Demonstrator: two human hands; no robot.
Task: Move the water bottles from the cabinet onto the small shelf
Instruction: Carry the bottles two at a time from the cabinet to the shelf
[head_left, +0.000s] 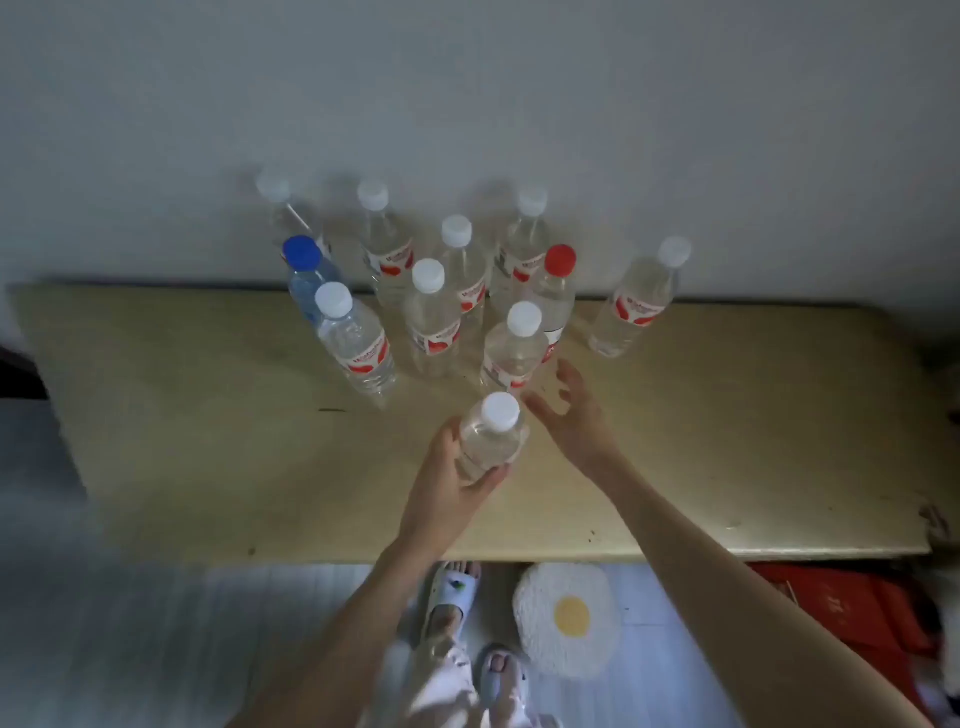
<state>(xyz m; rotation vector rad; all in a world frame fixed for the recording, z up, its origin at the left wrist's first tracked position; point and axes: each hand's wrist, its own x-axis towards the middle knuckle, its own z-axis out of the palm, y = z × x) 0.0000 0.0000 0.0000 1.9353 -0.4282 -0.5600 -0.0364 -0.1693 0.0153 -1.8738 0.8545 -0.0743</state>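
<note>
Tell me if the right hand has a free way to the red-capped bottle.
Probably not a clean one. The right hand is open and empty, but a white-capped bottle stands directly between it and the red-capped bottle. The red cap itself shows clear above, so a reach from over the top looks possible.

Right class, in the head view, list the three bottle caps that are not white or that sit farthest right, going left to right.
Blue plastic bottle cap → red plastic bottle cap → white cap of the lone clear bottle on the right.
</note>
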